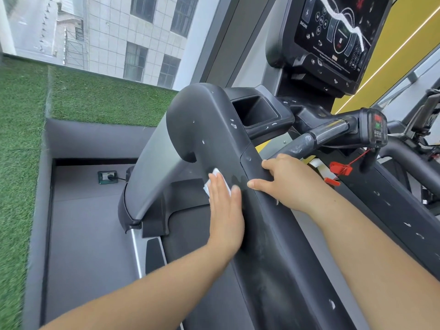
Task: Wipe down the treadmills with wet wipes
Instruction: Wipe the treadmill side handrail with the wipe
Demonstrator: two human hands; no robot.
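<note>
Head view: your left hand [226, 210] lies flat, fingers straight and together, pressing the wet wipe [215, 175] against the outer face of the treadmill's side rail [273, 246], just below where the rail curves up toward the cup holder [257, 110]. Only a white corner of the wipe shows past your fingertips. The rest is under the palm.

Your right hand [292, 182] rests on the rail's top edge just beside the left, with thumb and forefinger laid along it. The other fingers are hidden behind the rail, so I cannot tell whether you are gripping it or only steadying yourself.

Nothing pinches the wipe. It is held by flat pressure alone, so a fast stroke or a lift of the palm could let it bunch up or slide out. It would likely drop into the grey channel below, where a plug sits in the floor socket [107, 176], and a wet wipe there is a poor idea.

Your right forearm passes near the red safety clip [340, 169] and its cord, and a careless reach could snag it.

White flecks dot the rail above and below your hands. Short strokes around one patch would likely leave them behind.
</note>
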